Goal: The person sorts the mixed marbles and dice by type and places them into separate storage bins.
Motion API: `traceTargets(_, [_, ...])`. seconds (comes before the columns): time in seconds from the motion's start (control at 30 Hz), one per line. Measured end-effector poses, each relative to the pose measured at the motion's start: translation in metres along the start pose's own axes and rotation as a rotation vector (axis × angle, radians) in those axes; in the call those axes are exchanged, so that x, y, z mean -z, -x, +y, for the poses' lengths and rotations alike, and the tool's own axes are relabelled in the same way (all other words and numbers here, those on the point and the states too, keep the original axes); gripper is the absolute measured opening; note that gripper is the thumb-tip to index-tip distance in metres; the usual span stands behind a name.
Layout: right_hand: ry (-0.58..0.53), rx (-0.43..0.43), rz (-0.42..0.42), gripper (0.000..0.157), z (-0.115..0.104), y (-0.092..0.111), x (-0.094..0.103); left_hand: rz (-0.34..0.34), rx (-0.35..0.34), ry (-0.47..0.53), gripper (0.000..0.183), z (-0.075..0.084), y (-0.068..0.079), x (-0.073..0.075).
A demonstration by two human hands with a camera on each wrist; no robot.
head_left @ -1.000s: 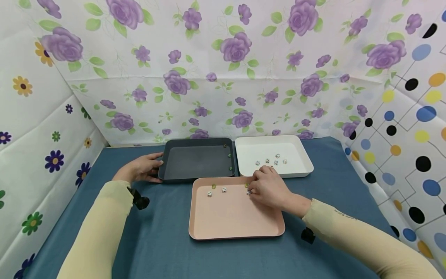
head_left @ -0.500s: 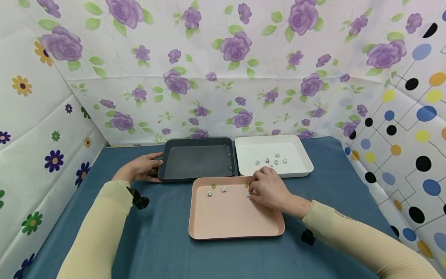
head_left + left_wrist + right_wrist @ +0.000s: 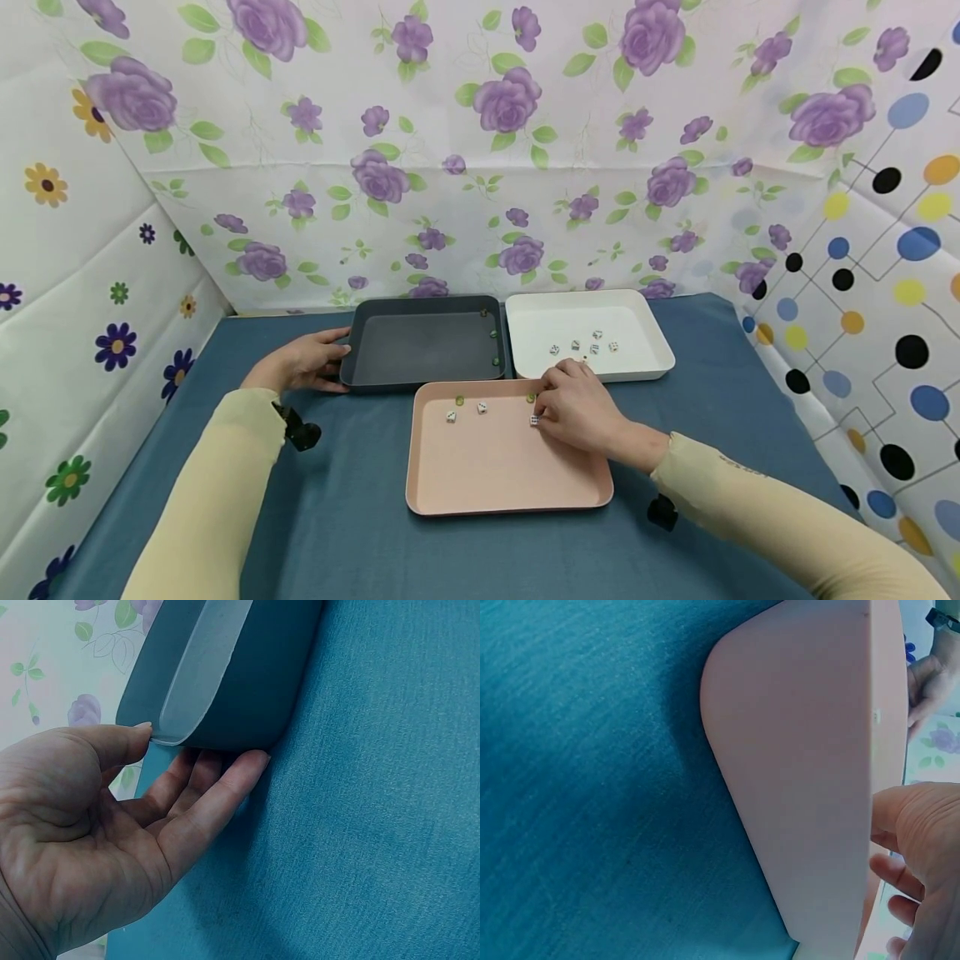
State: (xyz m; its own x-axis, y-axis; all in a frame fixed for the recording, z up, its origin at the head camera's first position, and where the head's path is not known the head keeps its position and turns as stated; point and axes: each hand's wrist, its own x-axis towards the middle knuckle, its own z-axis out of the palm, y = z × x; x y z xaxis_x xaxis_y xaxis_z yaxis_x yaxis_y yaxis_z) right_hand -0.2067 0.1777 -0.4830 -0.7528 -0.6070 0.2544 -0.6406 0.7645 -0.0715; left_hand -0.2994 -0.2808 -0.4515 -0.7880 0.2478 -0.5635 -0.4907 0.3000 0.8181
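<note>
A white die with dark pips is at the fingertips of my right hand, which pinches it over the back right of the pink tray. Close by lies a small yellow-green translucent piece. In the right wrist view, the tray wall hides the fingertips. My left hand rests against the left end of the dark grey tray, thumb on its rim and fingers along the outer wall. Two more white dice, one the left die, one the middle die, lie in the pink tray near another yellow-green piece.
The white tray at the back right holds several white dice and a tiny reddish piece. Small green and brownish pieces lie along the dark tray's right side. Floral cloth rises behind the blue tablecloth; patterned cloths flank both sides.
The white die at my right fingertips has shifted slightly toward me and shows a different face. My left hand and the trays have stayed in place.
</note>
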Motion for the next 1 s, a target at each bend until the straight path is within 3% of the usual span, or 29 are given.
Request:
traceTargets(0.47, [-0.01,0.0,-0.036,0.01,0.0006,-0.0016,-0.0027,0.0,0.007,-0.001,0.065,0.0012,0.001,-0.0007])
traceTargets(1.0, [0.009,-0.014,-0.006,0.012,0.0003,-0.0008,-0.0066,-0.007,-0.008,-0.011,0.065,0.0012,0.0032,-0.0016])
